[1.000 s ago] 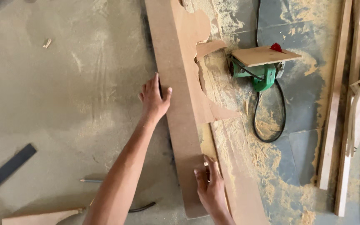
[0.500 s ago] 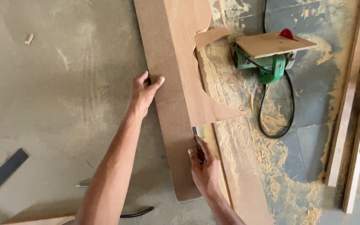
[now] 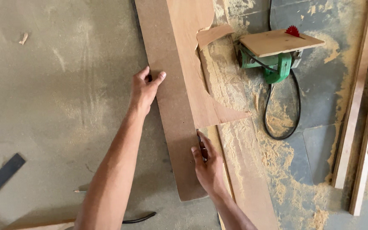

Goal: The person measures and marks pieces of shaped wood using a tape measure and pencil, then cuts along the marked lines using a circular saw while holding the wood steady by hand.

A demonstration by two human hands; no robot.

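Gripping board (image 3: 173, 106) edges, hands (image 3: 143, 89) unmoved

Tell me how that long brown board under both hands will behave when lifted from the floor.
The long brown board looks thin and long, so it probably flexes and sags if lifted by one end. It seems light for its length. The left hand and right hand grip opposite edges; the sawdust nearby may make it slippery.

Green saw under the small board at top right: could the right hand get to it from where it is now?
Probably yes. The right hand rests at the long board's right edge, and only sawdust-strewn floor and a loop of black cord lie between it and the green saw. Nothing upright blocks the way.
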